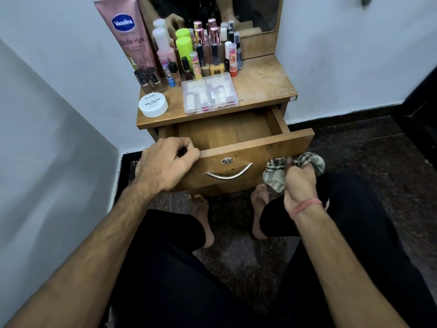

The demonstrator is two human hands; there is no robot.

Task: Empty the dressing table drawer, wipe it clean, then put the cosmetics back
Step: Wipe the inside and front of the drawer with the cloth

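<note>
The wooden drawer (250, 147) of the dressing table stands pulled out, and its bare inside holds nothing. My left hand (165, 162) grips the top edge of the drawer front at its left end, fingers curled over it. My right hand (299, 183) holds a crumpled checked cloth (276, 176) just right of the drawer's metal handle (228, 174). On the table top (262, 84) stand several bottles and lipsticks (208, 53), a pink Vaseline tube (131, 34), a white nail polish remover tub (153, 104) and a clear plastic case (210, 94).
A mirror (248, 10) rises behind the bottles. White walls close in on the left and behind the table. The dark speckled floor (354, 147) extends to the right. My bare feet (259, 209) rest under the drawer, and my knees sit close in front.
</note>
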